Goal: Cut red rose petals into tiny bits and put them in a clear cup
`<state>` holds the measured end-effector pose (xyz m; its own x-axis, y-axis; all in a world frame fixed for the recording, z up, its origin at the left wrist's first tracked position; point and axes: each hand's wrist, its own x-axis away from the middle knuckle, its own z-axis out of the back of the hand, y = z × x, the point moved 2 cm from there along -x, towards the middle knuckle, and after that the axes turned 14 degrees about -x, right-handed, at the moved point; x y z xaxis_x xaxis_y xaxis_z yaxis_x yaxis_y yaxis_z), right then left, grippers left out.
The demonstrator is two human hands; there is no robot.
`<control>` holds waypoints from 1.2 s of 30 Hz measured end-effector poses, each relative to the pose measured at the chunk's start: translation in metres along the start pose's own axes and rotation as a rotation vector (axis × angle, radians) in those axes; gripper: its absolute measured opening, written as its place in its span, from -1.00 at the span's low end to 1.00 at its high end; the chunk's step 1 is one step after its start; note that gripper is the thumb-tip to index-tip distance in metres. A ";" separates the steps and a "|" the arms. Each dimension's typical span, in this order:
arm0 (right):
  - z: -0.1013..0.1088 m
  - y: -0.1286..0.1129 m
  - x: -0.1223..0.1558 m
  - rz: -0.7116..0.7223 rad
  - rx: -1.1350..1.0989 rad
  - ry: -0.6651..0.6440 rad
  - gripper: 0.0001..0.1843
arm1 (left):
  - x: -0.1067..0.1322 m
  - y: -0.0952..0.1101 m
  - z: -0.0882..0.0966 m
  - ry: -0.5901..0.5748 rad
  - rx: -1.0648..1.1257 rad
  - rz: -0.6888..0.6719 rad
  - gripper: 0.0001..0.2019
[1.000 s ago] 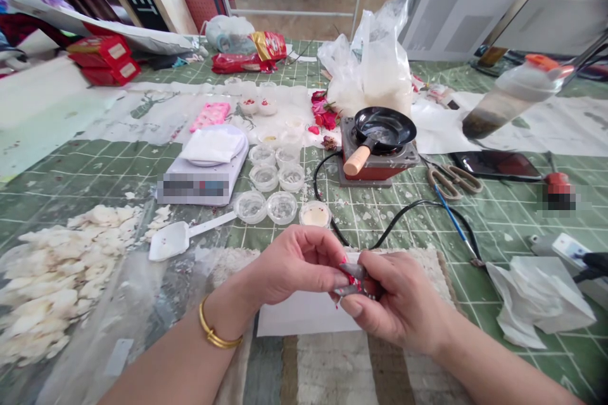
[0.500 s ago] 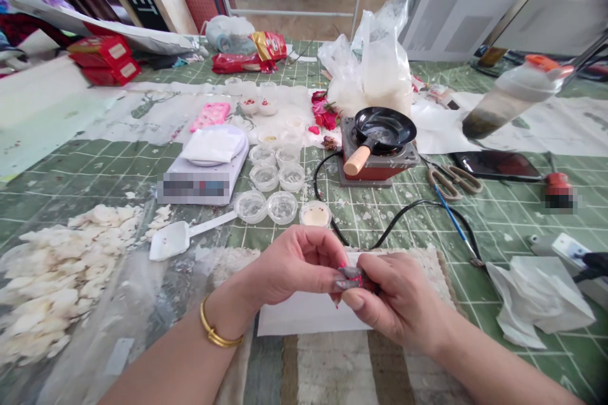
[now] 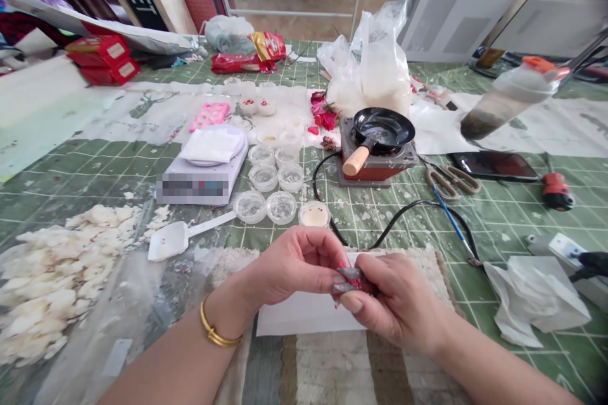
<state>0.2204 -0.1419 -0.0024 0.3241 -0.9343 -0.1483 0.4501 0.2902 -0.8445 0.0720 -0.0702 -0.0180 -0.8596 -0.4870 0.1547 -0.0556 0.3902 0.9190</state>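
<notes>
Both my hands meet low in the middle of the view, pinching a small grey piece with red flecks [image 3: 350, 280] between their fingertips. My left hand [image 3: 294, 269] grips it from the left, and a gold bangle [image 3: 216, 324] circles that wrist. My right hand [image 3: 399, 304] presses on it from the right, and its fingers hide most of the piece. Red smears show on the fingertips of both hands. Beneath my hands lies a white paper sheet [image 3: 304, 316] on a woven striped mat [image 3: 332, 370].
Ahead stand several small clear cups [image 3: 280, 207] and a digital scale [image 3: 202, 171]. A black mini pan [image 3: 384, 130] sits on a small hot plate. To the left lies a heap of white flakes [image 3: 57, 272] with a white scoop [image 3: 171, 240]. Scissors [image 3: 451, 180] and crumpled tissue [image 3: 534, 300] lie right.
My fingers have closed in on the grey piece, so less of it shows. My right hand has shifted slightly to the left.
</notes>
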 end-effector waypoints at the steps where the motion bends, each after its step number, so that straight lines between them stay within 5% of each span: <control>1: 0.000 0.000 0.000 -0.002 -0.002 0.000 -0.54 | 0.000 0.000 0.000 0.000 -0.002 -0.007 -0.83; 36: 0.002 -0.002 -0.002 0.017 0.039 0.039 -0.55 | -0.001 -0.002 0.001 0.028 -0.067 0.007 -0.79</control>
<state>0.2203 -0.1401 0.0006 0.2998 -0.9363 -0.1828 0.4773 0.3131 -0.8210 0.0726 -0.0696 -0.0205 -0.8453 -0.5064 0.1705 -0.0146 0.3409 0.9400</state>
